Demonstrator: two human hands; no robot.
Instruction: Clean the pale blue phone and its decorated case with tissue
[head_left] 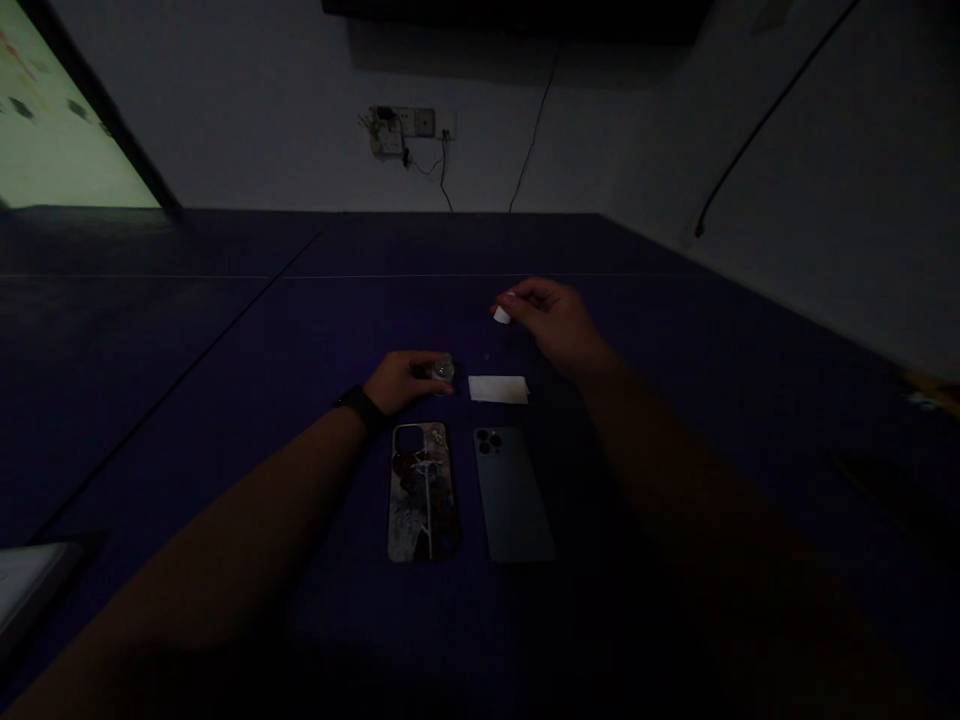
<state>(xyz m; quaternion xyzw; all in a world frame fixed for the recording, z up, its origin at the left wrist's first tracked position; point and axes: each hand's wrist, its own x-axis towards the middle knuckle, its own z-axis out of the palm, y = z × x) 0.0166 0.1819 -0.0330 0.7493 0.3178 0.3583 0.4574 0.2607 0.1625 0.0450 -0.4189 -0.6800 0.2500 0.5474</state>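
My left hand (405, 382), with a dark watch at the wrist, is closed round a small clear bottle (443, 368) standing at the dark blue surface. Farther off and to the right, my right hand (551, 318) is raised and pinches a small white cap (502, 313). Between and below the hands lies a folded white tissue (498, 389). Nearer to me, a patterned phone case (424, 495) lies on the left. Beside it on the right rests a grey phone (515, 495), its back with the cameras facing up.
A tiny round thing (486, 357) lies just beyond the tissue. At the left edge sits a pale flat object (34, 575). Sockets with plugs and cables (412, 125) are on the far wall, under a dark screen (517, 18). The room is dim.
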